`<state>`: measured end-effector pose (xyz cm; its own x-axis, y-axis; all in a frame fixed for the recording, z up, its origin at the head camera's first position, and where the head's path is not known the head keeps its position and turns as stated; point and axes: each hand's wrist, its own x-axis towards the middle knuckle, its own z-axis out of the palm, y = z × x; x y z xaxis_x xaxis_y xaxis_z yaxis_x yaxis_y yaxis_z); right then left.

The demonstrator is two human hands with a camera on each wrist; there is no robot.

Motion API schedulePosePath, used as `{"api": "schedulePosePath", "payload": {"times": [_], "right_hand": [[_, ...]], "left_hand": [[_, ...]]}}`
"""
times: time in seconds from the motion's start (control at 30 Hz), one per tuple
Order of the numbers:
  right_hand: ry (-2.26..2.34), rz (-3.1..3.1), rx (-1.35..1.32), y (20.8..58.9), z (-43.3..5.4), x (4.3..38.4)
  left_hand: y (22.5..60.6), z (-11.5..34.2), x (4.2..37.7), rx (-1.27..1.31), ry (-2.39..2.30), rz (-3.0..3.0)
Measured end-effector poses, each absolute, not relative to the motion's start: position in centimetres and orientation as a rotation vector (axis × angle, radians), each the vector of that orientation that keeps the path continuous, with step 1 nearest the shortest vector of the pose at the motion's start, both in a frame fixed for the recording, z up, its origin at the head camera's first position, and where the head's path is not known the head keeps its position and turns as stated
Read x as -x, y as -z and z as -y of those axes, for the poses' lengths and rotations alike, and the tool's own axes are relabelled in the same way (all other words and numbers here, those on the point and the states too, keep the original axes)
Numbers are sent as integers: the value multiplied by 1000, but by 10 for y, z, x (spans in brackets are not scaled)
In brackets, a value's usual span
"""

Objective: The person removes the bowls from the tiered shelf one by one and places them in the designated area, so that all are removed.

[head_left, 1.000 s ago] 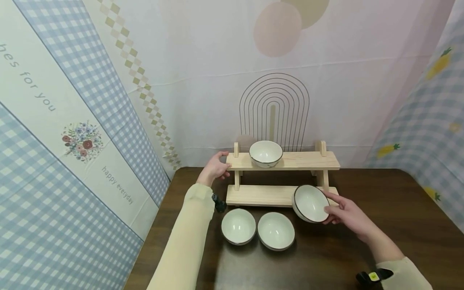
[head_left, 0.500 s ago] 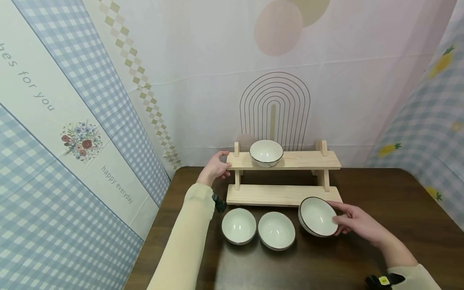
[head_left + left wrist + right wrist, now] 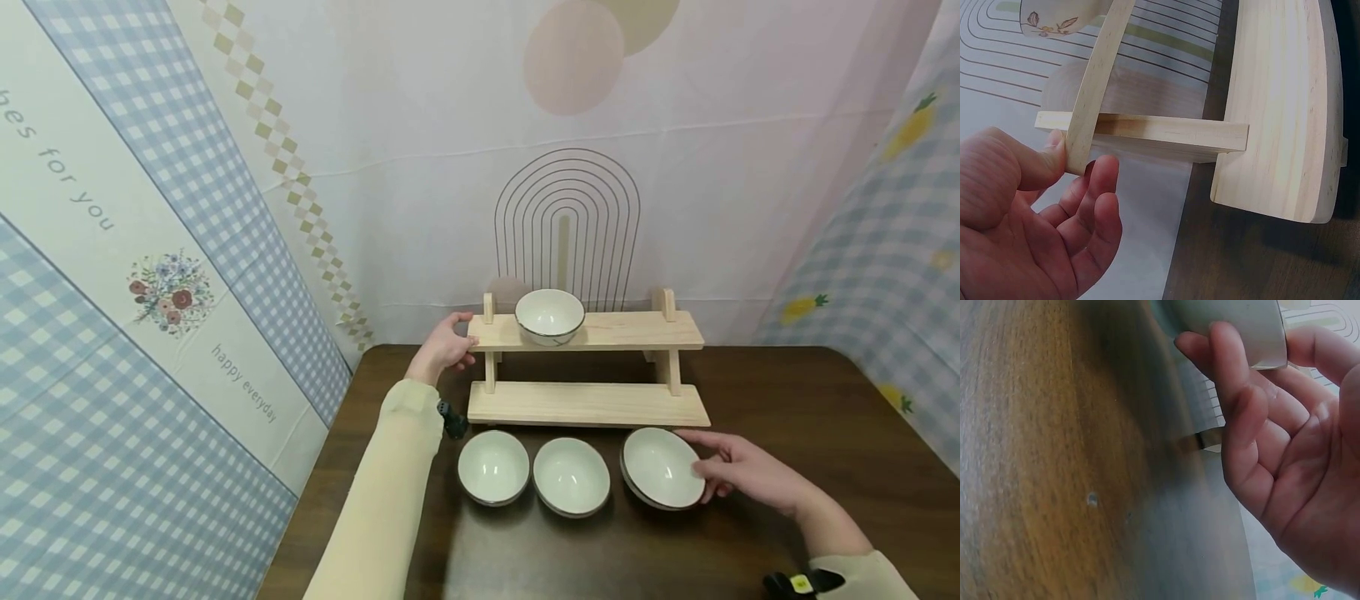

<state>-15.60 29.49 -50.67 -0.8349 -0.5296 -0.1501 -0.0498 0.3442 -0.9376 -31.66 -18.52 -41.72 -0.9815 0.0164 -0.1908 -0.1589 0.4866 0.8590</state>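
In the head view, my left hand (image 3: 444,346) pinches the left end of the upper board of a two-tier wooden shelf (image 3: 630,331). The left wrist view shows the thumb (image 3: 1054,147) against the board, fingers curled beneath it. My right hand (image 3: 738,471) holds a white dark-rimmed bowl (image 3: 660,467) by its right side, thumb at the rim, in front of the lower board. Whether its base touches the table cannot be told. In the right wrist view, the fingers (image 3: 1230,362) lie against the bowl's outer wall (image 3: 1235,322).
Two similar bowls, a left one (image 3: 493,467) and a middle one (image 3: 572,477), stand in a row on the dark wooden table (image 3: 555,558). Another bowl (image 3: 550,315) sits on the upper board. A patterned cloth (image 3: 420,208) hangs behind the shelf.
My right hand has brought its bowl from the lower board's right end toward me and slightly right, lining it up with the two front bowls. The left hand stays on the shelf.
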Motion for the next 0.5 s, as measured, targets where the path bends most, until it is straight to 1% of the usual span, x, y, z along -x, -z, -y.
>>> {"api": "schedulePosePath", "payload": {"times": [0.5], "right_hand": [[1450, -2100, 506, 507, -291, 157]], "left_hand": [[417, 184, 316, 141, -1521, -2533]]}}
